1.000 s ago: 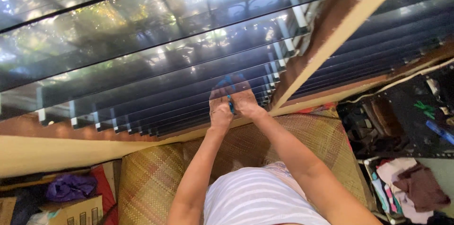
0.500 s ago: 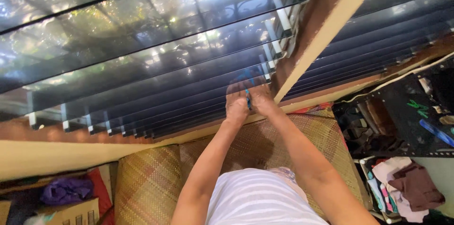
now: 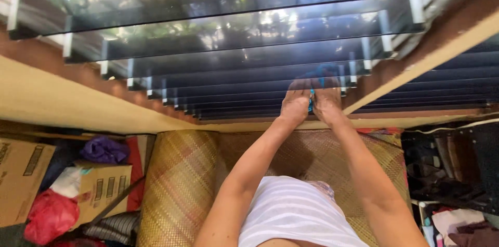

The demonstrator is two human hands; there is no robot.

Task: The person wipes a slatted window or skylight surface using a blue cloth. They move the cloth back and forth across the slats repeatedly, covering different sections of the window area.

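My left hand (image 3: 295, 104) and my right hand (image 3: 327, 104) are raised side by side against a dark glass louvre slat (image 3: 249, 78) of a window. Both hands are closed on a blue cloth (image 3: 311, 102); a strip of it shows between them and more of it shows through the glass above my fingers. The hands sit near the right end of the slats, close to the wooden window post (image 3: 416, 60). Part of the cloth is hidden behind the slat.
Below my arms lies a woven mat seat (image 3: 182, 184). Cardboard boxes (image 3: 99, 187), a red bag (image 3: 49, 216) and a purple bag (image 3: 104, 149) are piled at the left. Clothes and clutter (image 3: 457, 221) fill the right corner. More louvre slats (image 3: 452, 86) continue right of the post.
Both hands with the cloth have slid right along the slat toward the post. The head camera has swung, so more of the boxes at the left is in view.
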